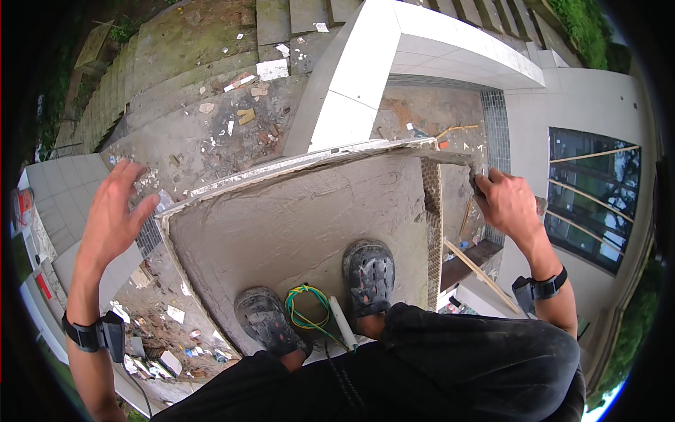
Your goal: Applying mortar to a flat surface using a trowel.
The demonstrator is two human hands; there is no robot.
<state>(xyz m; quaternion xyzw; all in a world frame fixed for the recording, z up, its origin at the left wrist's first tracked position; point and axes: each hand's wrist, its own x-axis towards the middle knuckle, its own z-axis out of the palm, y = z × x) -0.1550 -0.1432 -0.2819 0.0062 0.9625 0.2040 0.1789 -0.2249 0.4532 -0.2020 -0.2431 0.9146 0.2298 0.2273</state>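
Observation:
My right hand (508, 200) is closed round the handle of a mortar-smeared trowel (457, 159), just past the slab's far right corner. Most of the handle is hidden in my fist. On the left, my left hand (112, 214) hangs open, thumb and fingers apart, beyond the slab's far left corner and holding nothing. Between my hands lies a raised slab (281, 211) spread with wet grey mortar, smooth in places and ridged along the far edge. A strip with a honeycomb pattern (433, 232) shows along its right side.
My clog-shod feet (369, 271) stand on the slab's near part. Between them lie a coil of green-yellow wire (307, 307) and a white tube (342, 322). A tiled white beam (358, 77) rises beyond the far edge. Rubble-strewn ground (211, 133) lies below; wooden strips (481, 274) lean at right.

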